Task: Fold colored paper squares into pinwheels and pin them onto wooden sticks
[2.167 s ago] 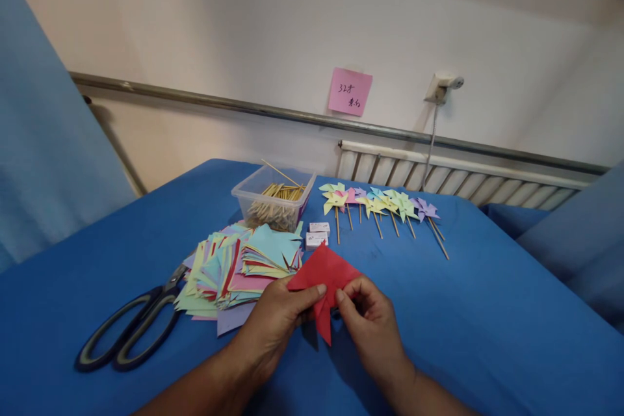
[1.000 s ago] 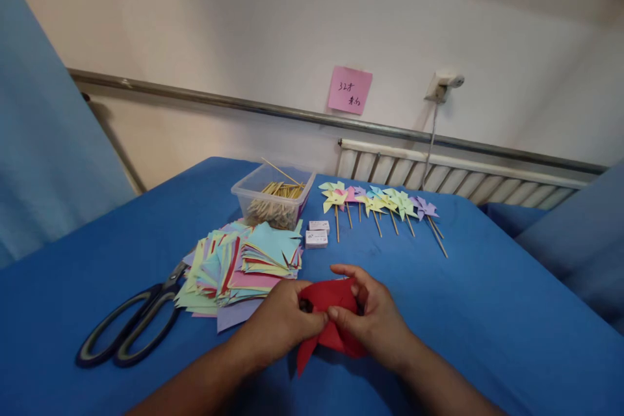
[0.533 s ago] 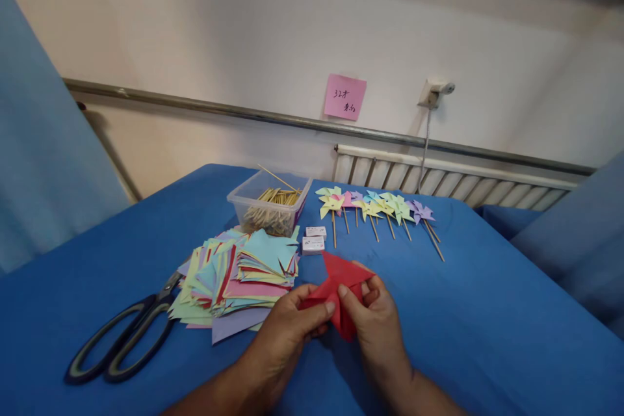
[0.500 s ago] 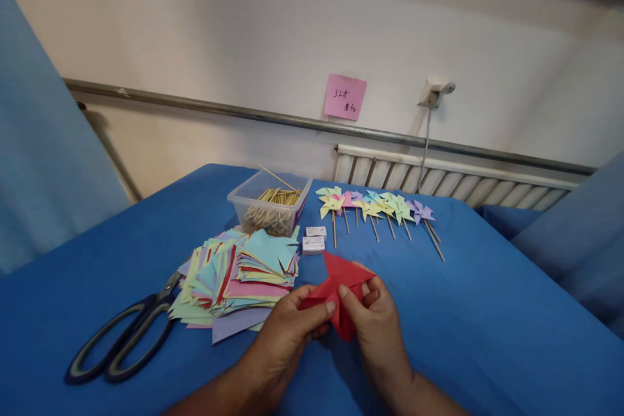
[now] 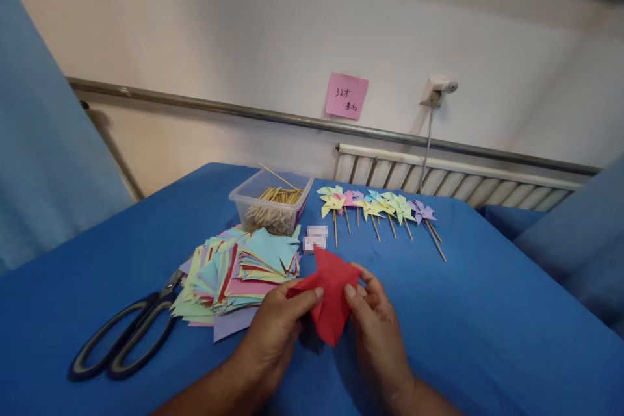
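Note:
A red paper piece (image 5: pixel 330 296), cut and partly folded into points, is held up just above the blue table (image 5: pixel 487 325). My left hand (image 5: pixel 277 328) pinches its left side between thumb and fingers. My right hand (image 5: pixel 373 322) grips its right edge with the thumb on top. Just left of my hands lies a stack of coloured cut paper squares (image 5: pixel 236 266).
Black-handled scissors (image 5: pixel 127 335) lie at the left. A clear tub of wooden sticks (image 5: pixel 273 203) stands behind the stack. A row of finished paper pinwheels on sticks (image 5: pixel 377 208) lies at the back, with small white boxes (image 5: pixel 315 238) beside them. A radiator (image 5: pixel 458 179) runs behind the table.
The red paper was opened flat, then bunched between both hands low over the table, and is now turned and spread again with a point hanging down.

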The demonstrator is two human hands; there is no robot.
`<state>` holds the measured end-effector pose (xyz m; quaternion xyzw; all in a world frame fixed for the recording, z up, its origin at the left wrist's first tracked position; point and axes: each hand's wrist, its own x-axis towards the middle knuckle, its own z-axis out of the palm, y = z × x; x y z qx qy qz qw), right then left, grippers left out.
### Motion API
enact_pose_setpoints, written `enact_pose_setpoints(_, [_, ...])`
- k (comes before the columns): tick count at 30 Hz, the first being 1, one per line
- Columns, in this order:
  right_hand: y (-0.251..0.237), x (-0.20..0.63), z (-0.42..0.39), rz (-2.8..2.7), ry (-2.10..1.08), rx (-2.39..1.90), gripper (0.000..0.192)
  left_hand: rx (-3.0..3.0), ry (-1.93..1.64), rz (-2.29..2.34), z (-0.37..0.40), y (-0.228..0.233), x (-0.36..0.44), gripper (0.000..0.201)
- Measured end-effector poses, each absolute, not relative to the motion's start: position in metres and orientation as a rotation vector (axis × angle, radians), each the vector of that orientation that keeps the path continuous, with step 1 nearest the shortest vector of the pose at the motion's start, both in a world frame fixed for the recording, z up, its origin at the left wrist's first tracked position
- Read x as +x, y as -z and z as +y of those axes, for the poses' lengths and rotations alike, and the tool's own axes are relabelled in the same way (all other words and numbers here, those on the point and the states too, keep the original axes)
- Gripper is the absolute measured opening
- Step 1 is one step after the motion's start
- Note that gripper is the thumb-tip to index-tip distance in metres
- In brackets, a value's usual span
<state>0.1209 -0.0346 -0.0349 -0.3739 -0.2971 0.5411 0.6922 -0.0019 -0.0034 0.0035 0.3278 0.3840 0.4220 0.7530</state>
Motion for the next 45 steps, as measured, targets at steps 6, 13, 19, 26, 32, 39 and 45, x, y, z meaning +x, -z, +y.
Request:
enact_pose_setpoints(6, [0.031, 0.12, -0.043, -1.094, -0.952, -0.903, 0.041, 0.636, -0.922, 0.781, 0.009, -0.017, -0.021, 0.018])
enact_pose_setpoints(13, [0.03, 0.126, -0.046, -1.386, -0.881, -0.95, 0.019, 0.664, -0.837, 0.748, 0.008, -0.014, -0.025, 0.013])
enact_pose_setpoints(19, [0.024, 0.126, -0.041, -1.114, -1.155, -0.938, 0.012, 0.802, -0.817, 0.781, 0.003, -0.016, -0.021, 0.01])
enact_pose_setpoints(26, [0.028, 0.125, -0.036, -1.058, -1.111, -1.053, 0.024, 0.803, -0.8, 0.911, 0.001, -0.012, -0.013, 0.01])
enact_pose_setpoints(32, [0.028, 0.122, -0.036, -1.025, -1.036, -1.132, 0.024, 0.806, -0.757, 0.936, 0.0, -0.014, -0.013, 0.013])
enact_pose_setpoints(39, [0.028, 0.122, -0.038, -1.084, -0.958, -1.165, 0.02, 0.777, -0.76, 0.949, 0.001, -0.01, -0.013, 0.016])
enact_pose_setpoints(45, [0.031, 0.124, -0.036, -1.109, -0.954, -1.168, 0.02, 0.788, -0.753, 0.941, 0.003, -0.008, -0.013, 0.017])
